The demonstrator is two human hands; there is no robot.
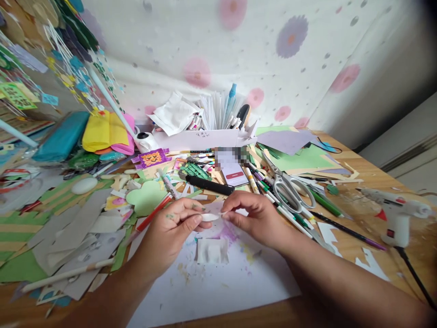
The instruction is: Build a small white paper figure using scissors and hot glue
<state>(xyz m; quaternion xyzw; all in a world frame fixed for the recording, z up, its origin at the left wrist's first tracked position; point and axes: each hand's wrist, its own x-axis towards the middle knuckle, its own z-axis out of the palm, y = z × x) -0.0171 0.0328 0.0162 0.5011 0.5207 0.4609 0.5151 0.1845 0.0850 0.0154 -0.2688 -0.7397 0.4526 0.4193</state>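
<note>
My left hand pinches a small white strip that looks like folded paper or tissue; its material is hard to make out. At its other end, my right hand grips the tip between thumb and index finger. Both hands are closed, held over a white sheet of paper stained purple and yellow. Below them on the sheet lies a small crumpled white square, apart from both hands.
Silver scissors and several markers lie at right, a glue gun beyond them. A phone and black pen-like tool lie ahead. Paper scraps cover the left; a white box stands behind.
</note>
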